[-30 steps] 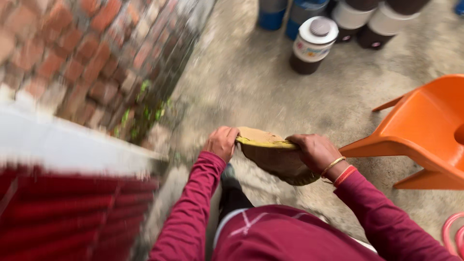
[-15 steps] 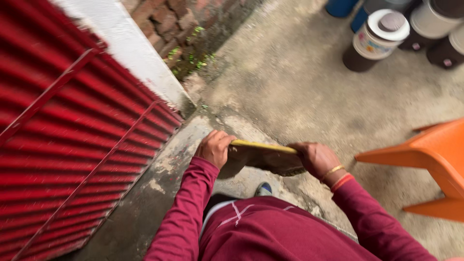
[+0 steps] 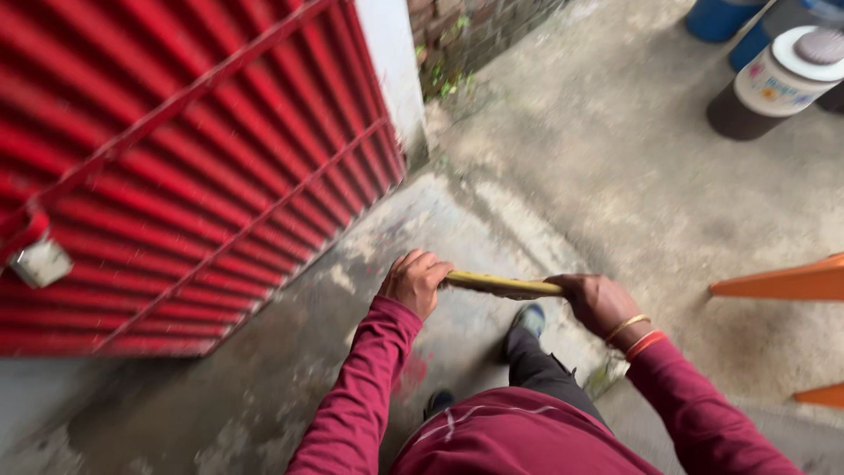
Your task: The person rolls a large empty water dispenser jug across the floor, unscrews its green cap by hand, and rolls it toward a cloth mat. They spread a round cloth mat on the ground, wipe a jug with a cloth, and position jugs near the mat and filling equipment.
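A flat, shallow yellowish tray [image 3: 503, 283] is held edge-on between both hands at waist height. My left hand [image 3: 415, 281] grips its left rim, and my right hand [image 3: 596, 301] grips its right rim; that wrist wears bangles. Both arms are in maroon sleeves. Below the tray my feet in dark shoes [image 3: 528, 319] stand on the concrete floor [image 3: 615, 193]. What lies in the tray is hidden at this angle.
A red corrugated metal gate [image 3: 176, 176] with a padlock [image 3: 40, 261] fills the left. A white pillar [image 3: 391, 62] and brick wall stand beyond it. Paint cans [image 3: 774, 84] sit top right; an orange plastic chair [image 3: 782, 286] is at right.
The view has swung left: the red gate now fills the left side, the chair and cans slid toward the right edge. Both hands keep hold of the tray, now seen more edge-on.
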Demonstrator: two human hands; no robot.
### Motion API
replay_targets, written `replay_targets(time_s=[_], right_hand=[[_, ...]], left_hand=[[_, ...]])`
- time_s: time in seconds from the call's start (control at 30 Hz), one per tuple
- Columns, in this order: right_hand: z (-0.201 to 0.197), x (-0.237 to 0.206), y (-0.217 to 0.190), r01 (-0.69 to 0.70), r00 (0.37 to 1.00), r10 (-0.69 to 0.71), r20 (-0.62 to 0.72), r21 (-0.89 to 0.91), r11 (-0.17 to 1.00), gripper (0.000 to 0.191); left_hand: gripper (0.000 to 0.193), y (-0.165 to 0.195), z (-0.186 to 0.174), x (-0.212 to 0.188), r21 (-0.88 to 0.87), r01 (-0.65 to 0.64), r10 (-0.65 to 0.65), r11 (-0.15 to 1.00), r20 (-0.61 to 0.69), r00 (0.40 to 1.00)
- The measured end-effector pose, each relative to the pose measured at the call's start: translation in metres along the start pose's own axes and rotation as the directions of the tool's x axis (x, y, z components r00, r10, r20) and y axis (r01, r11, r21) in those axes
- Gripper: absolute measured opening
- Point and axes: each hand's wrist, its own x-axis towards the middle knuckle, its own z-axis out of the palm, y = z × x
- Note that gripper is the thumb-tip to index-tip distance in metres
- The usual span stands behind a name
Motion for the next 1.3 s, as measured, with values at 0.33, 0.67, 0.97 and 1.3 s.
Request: replay_targets(time_s=[0.33,0.67,0.97,1.3], right_hand=[[0.065,-0.113,-0.064,0.034,0.996,-0.034,0.088,-0.004,0.999,0.032],[0.11,-0.2,-0.072,0.087,0.985,-0.095,0.145,0.066,0.994,0.033],[0.157,-0.26,-0.074,0.024,0.966,-0.049,0.255,0.1,0.995,0.032],[0.196,-0.228,-0.135,0.111,0.947,-0.128,0.293,0.075,0.991,0.026]], left_hand=[[0.025,0.037,-0.036,-0.148,-0.015,0.118,-0.117,0.993,0.017,0.993],[0.024,0.102,-0.042,-0.259,-0.059,0.248,-0.251,0.967,-0.06,0.966],[0.021,0.158,-0.053,-0.332,-0.13,0.407,-0.409,0.904,0.015,0.913],[0.018,0.134,-0.105,-0.394,-0.136,0.486,-0.494,0.863,-0.028,0.869]])
